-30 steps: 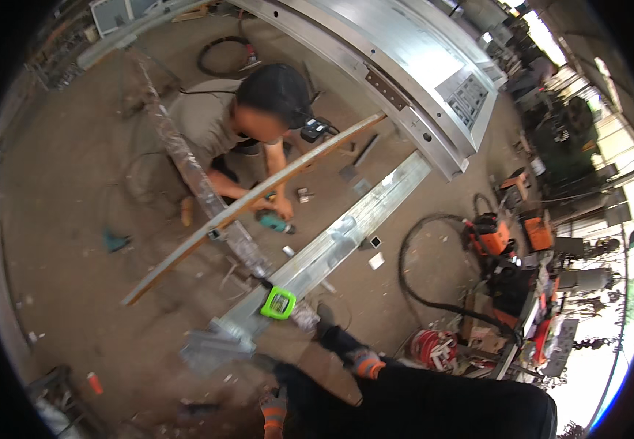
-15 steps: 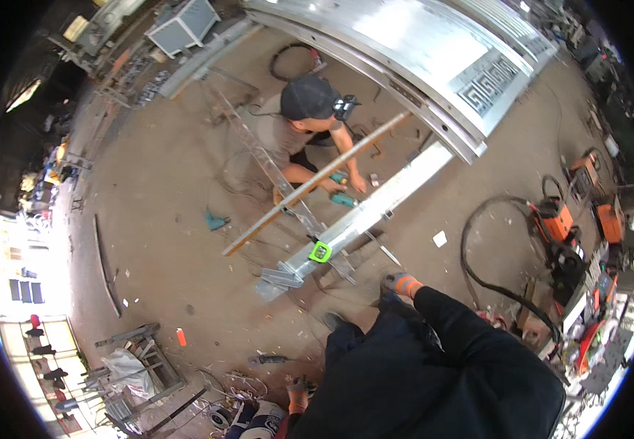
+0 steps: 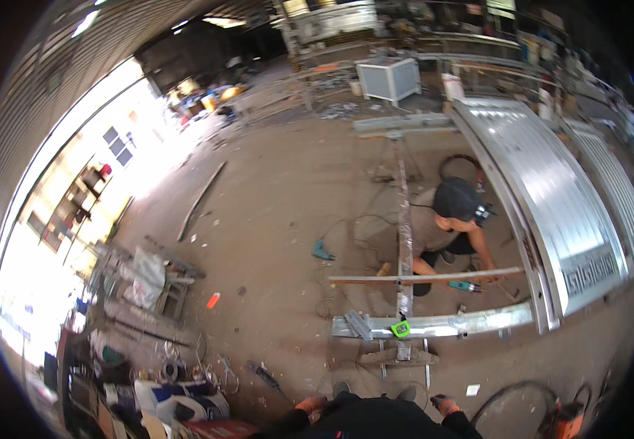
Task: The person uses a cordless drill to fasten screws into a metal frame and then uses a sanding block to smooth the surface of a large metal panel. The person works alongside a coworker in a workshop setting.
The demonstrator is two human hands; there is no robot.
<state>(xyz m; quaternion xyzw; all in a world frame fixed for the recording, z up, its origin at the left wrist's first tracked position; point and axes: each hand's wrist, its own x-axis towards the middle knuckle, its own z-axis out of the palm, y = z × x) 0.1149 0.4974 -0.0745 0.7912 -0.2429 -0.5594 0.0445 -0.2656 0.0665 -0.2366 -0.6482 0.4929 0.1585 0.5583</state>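
My left hand (image 3: 311,404), in an orange and grey glove, hangs low at my left side, its fingers loosely apart around nothing visible. On my right, my gloved right hand (image 3: 445,404) hangs likewise, fingers loosely open, touching nothing I can see. In front of me lies a long silvery metal beam (image 3: 496,320), with a lime-green tape measure (image 3: 400,328) on its left part. Short metal pieces (image 3: 359,325) rest at that beam's left end. Beyond it crouches a person in a dark cap (image 3: 457,199), a hand near a teal power tool (image 3: 465,286).
A rusty bar (image 3: 427,278) crosses above the floor near the crouching person. Large silvery metal panels (image 3: 562,197) stand at the right. Another teal power tool (image 3: 323,250) lies on the floor with trailing cables. An angle grinder (image 3: 264,377) lies front left, near a cluttered metal rack (image 3: 171,282).
My view has swung left and up, so the beam and crouching person appear farther right. My right hand has come from in front of me to beside my body.
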